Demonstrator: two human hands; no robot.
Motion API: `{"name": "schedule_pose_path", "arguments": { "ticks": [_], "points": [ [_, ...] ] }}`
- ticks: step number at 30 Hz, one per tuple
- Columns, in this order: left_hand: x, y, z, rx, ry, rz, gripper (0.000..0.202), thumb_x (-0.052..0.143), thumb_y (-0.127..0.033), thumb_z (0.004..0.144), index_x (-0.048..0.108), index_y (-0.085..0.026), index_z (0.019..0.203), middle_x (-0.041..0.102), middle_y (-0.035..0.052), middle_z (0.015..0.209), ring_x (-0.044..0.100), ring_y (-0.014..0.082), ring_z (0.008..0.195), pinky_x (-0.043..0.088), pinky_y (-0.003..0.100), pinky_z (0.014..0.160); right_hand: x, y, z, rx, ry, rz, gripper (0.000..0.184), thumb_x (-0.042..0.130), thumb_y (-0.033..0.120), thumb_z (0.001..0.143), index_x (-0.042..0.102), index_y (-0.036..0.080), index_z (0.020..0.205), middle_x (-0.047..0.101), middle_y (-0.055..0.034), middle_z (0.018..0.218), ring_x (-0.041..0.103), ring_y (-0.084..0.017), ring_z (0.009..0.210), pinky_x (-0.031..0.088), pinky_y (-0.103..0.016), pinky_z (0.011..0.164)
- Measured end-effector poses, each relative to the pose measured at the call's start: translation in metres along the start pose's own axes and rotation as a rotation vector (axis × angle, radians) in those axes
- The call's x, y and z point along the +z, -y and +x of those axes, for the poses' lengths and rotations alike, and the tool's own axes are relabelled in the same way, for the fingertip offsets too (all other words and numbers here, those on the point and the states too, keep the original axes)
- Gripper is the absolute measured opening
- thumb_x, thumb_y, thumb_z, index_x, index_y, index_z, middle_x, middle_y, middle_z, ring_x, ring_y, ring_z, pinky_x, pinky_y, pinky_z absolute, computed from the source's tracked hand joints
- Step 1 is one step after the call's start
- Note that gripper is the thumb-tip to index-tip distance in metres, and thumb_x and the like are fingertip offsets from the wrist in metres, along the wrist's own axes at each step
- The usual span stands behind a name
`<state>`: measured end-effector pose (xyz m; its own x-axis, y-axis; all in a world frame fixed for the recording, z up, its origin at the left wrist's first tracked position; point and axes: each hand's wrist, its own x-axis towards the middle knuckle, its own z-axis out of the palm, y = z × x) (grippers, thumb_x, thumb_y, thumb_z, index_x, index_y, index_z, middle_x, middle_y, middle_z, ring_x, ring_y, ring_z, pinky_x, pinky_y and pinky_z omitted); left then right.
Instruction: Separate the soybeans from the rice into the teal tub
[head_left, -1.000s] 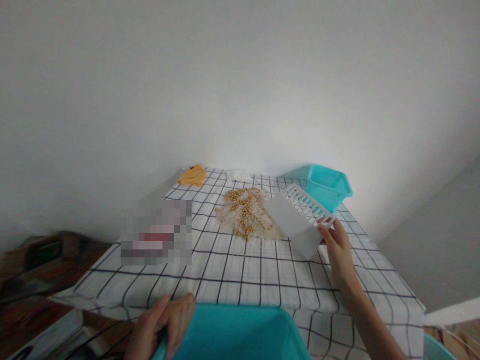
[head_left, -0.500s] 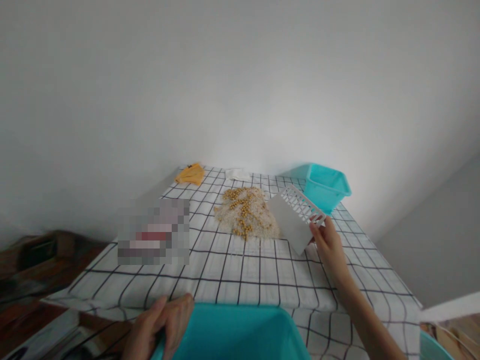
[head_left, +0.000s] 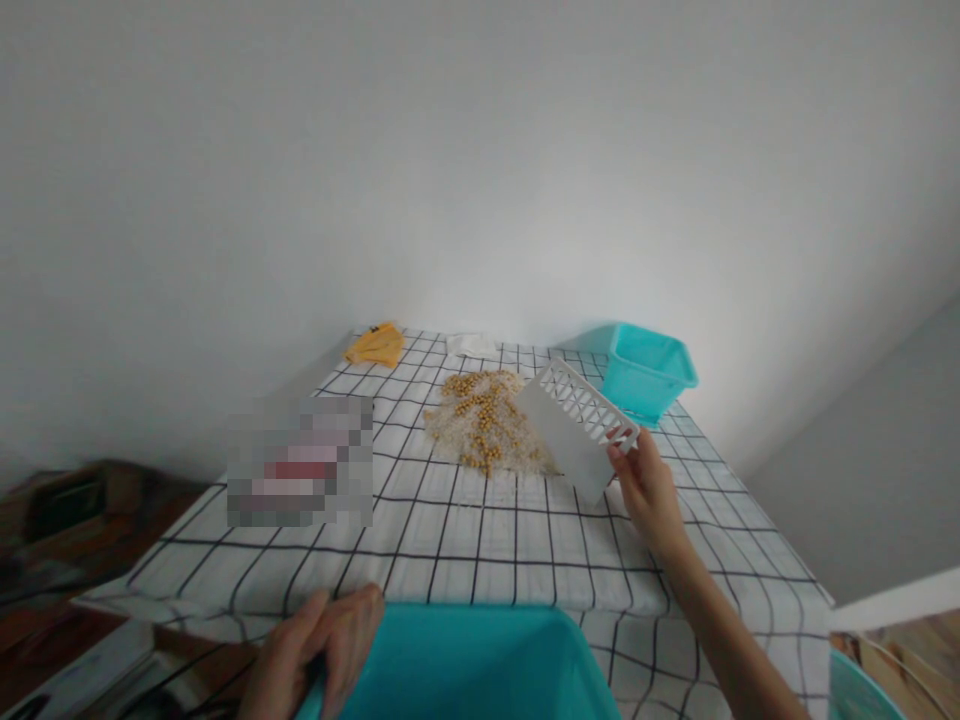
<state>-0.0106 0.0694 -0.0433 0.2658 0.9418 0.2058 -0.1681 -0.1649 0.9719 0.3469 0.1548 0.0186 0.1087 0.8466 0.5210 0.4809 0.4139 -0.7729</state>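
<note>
My right hand (head_left: 643,487) grips a white slotted plastic basket (head_left: 574,425) by its near corner and holds it tipped on the checked tablecloth (head_left: 480,530), its far edge against a pile of rice mixed with yellow beans (head_left: 486,430). My left hand (head_left: 319,650) is closed over the left rim of a large teal tub (head_left: 480,665) at the table's near edge.
A smaller teal bin (head_left: 645,370) stands at the table's far right corner. An orange cloth (head_left: 375,345) and a white scrap (head_left: 471,344) lie along the far edge by the wall. A blurred patch (head_left: 300,462) sits on the left. Dark wooden furniture (head_left: 67,510) is to the left.
My right hand has slid the white basket leftward, closer into the grain pile. My left hand stays on the tub rim.
</note>
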Motion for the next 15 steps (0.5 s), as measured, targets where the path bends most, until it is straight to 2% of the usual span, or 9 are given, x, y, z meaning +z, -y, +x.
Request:
{"name": "schedule_pose_path", "arguments": {
  "ticks": [3, 6, 9, 12, 15],
  "points": [
    [-0.003, 0.002, -0.001, 0.002, 0.048, -0.073, 0.074, 0.034, -0.063, 0.101, 0.070, -0.029, 0.045, 0.059, 0.0037, 0.042, 0.046, 0.0206, 0.046, 0.044, 0.039, 0.065, 0.000, 0.002, -0.002, -0.018, 0.015, -0.026, 0.019, 0.053, 0.045, 0.098, 0.053, 0.027, 0.103, 0.066, -0.0011, 0.072, 0.059, -0.020, 0.057, 0.043, -0.028, 0.051],
    [0.001, 0.000, -0.003, -0.054, -0.019, -0.133, 0.071, 0.041, -0.063, 0.100, 0.071, -0.030, 0.045, 0.060, 0.0022, 0.043, 0.046, 0.0201, 0.046, 0.044, 0.040, 0.069, 0.000, 0.003, -0.002, -0.027, 0.008, -0.058, 0.017, 0.052, 0.044, 0.098, 0.052, 0.027, 0.103, 0.069, -0.0028, 0.077, 0.064, -0.021, 0.063, 0.045, -0.029, 0.054],
    [0.009, -0.004, -0.005, -0.077, -0.099, -0.214, 0.069, 0.043, -0.063, 0.099, 0.071, -0.030, 0.045, 0.058, 0.0007, 0.042, 0.043, 0.0196, 0.046, 0.043, 0.039, 0.072, 0.000, 0.001, -0.002, -0.024, -0.056, -0.062, 0.019, 0.053, 0.045, 0.097, 0.052, 0.027, 0.105, 0.072, -0.0058, 0.087, 0.069, -0.024, 0.074, 0.048, -0.030, 0.057],
    [0.012, -0.006, -0.006, -0.047, -0.083, -0.243, 0.067, 0.044, -0.060, 0.100, 0.072, -0.030, 0.047, 0.058, 0.0010, 0.042, 0.044, 0.0192, 0.047, 0.041, 0.037, 0.067, -0.002, -0.004, -0.002, -0.018, -0.089, -0.023, 0.021, 0.053, 0.045, 0.097, 0.053, 0.027, 0.107, 0.072, -0.0070, 0.091, 0.069, -0.025, 0.079, 0.049, -0.032, 0.061],
    [0.005, -0.001, -0.007, -0.046, -0.065, -0.202, 0.068, 0.043, -0.059, 0.101, 0.072, -0.028, 0.047, 0.060, 0.0018, 0.042, 0.048, 0.0191, 0.046, 0.043, 0.037, 0.065, -0.004, -0.008, -0.003, -0.015, -0.105, 0.033, 0.022, 0.055, 0.046, 0.097, 0.056, 0.026, 0.107, 0.073, -0.0076, 0.096, 0.070, -0.026, 0.085, 0.052, -0.034, 0.068]
  ]
}}
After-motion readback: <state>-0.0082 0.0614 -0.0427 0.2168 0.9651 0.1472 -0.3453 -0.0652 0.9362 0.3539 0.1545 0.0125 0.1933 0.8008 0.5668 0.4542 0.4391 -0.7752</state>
